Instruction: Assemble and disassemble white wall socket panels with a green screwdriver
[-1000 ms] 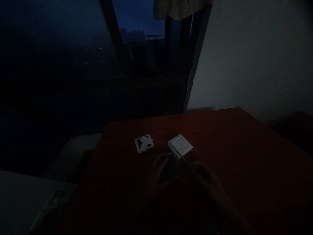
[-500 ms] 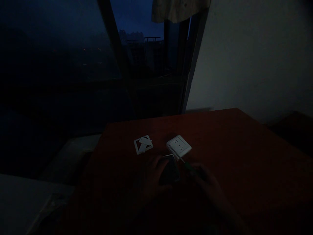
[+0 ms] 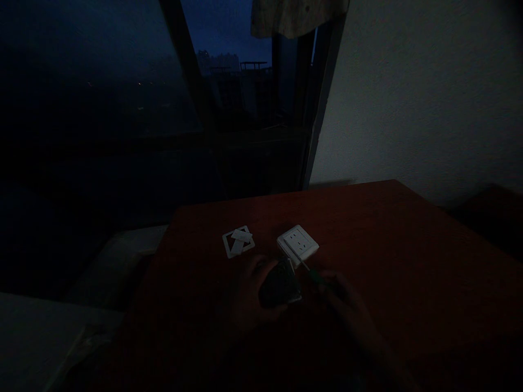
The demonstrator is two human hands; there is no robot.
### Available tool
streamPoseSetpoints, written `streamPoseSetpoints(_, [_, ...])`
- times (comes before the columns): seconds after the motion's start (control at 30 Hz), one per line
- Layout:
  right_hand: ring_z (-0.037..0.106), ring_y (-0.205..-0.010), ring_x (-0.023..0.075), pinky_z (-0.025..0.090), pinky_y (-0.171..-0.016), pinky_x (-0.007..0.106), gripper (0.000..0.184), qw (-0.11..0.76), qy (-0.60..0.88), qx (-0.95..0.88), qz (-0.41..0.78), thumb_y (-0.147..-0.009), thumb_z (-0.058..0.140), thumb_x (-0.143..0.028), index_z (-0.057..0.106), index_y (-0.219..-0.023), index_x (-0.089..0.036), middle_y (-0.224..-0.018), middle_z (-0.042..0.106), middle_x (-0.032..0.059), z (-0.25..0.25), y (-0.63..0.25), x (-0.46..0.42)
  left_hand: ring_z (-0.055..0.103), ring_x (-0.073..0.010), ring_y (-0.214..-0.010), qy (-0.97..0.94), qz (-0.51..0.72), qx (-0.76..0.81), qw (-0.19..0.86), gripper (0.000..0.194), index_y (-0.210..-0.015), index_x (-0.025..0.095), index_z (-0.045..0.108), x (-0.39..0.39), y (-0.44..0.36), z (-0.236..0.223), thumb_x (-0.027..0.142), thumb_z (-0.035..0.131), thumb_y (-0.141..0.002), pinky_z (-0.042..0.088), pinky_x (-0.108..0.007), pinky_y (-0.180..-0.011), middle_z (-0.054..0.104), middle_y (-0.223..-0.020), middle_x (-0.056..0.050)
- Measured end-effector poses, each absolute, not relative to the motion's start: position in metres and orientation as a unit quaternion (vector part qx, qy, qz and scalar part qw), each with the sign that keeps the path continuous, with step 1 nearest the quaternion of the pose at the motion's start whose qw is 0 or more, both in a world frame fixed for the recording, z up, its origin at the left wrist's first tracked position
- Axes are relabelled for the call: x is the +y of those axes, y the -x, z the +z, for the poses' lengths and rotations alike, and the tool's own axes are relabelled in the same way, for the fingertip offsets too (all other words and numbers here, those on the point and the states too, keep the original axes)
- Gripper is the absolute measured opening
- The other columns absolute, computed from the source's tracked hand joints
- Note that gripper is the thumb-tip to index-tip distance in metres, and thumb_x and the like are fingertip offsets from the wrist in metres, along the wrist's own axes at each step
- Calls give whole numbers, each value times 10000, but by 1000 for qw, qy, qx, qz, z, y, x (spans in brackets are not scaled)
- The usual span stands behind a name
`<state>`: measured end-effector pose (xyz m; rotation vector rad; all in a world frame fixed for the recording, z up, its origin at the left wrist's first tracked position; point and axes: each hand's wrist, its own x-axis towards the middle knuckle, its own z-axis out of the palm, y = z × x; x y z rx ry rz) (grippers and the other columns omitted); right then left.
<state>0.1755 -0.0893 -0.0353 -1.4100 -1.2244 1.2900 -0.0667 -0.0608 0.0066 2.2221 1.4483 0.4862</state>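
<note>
Head view, and it's very dim: the left hand [image 3: 251,296] has its fingers and thumb curled round a dark box [image 3: 280,286], gripping it from the left at the near side of the reddish table [image 3: 368,218]. Over on the right, the right hand [image 3: 345,299] closes round the green handle of a screwdriver [image 3: 315,276], though shadow hides exactly how each finger sits. Its thin shaft points far and left, crossing the near-left side of the white socket panel [image 3: 300,245]; whether the tip touches the panel, I cannot tell.

That panel lies face up, slots showing, just beyond the dark box. Off to its left, a flat white frame [image 3: 227,249] lies well apart, with two white strips [image 3: 242,236] crossed over its opening, one on top of the other. The left hand and box sit on the near side of both white pieces, while the screwdriver's shaft covers a narrow line of the panel.

Beyond the table's far edge stands a dark window [image 3: 102,98], buildings and small lights outside, a pale cloth [image 3: 298,16] hanging at the top. A plain wall [image 3: 417,98] fills the far right.
</note>
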Motion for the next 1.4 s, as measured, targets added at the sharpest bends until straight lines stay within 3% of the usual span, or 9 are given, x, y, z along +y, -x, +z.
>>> streamPoseSetpoints(0.3, [629,-817,213,494,-716,320,344,401,592,-502,486,-820,577,-479,588,-1050,-222,-938,688,48,-36,-172,-86,487,-303,-1176,-790,235,541,165,724,-1322,282,422,-55,98,2,339,723,-666,444,-445,-978,455,-1315,-74])
streamPoseSetpoints(0.5, [593,-1087,288,461,-929,410,446,404,618,-507,445,-767,626,-466,608,-1151,-240,-1197,649,83,-30,-170,-87,500,-296,-1167,-776,223,578,119,674,-1321,284,433,-62,125,-9,291,688,-697,456,-446,-970,455,-1325,-66])
streamPoseSetpoints(0.6, [573,-1134,291,437,-976,416,484,389,616,-521,444,-777,612,-457,600,-1205,-232,-1246,627,78,-29,-170,-86,484,-308,-1195,-796,199,561,111,671,-1315,284,451,-66,135,-17,268,676,-683,450,-448,-984,447,-1347,-69])
streamPoseSetpoints(0.83, [577,-1132,284,429,-994,436,461,382,598,-541,452,-780,615,-410,619,-1202,-224,-1249,630,78,-36,-170,-86,469,-322,-1203,-807,178,553,107,702,-1327,281,437,-71,144,-25,260,664,-662,436,-476,-991,429,-1353,-83])
streamPoseSetpoints(1.1, [536,-1190,268,395,-1031,428,453,364,587,-564,452,-803,591,-355,581,-1240,-236,-1308,587,61,-37,-170,-87,443,-356,-1226,-802,112,577,104,726,-1347,271,449,-76,134,-25,390,714,-681,401,-528,-1001,424,-1384,-107])
streamPoseSetpoints(1.4, [577,-1135,253,439,-985,394,410,374,585,-555,458,-832,572,-367,578,-1221,-238,-1265,616,61,-37,-171,-89,390,-369,-1265,-811,126,569,60,890,-1428,300,322,-76,107,-32,491,744,-668,352,-539,-1016,373,-1445,-101])
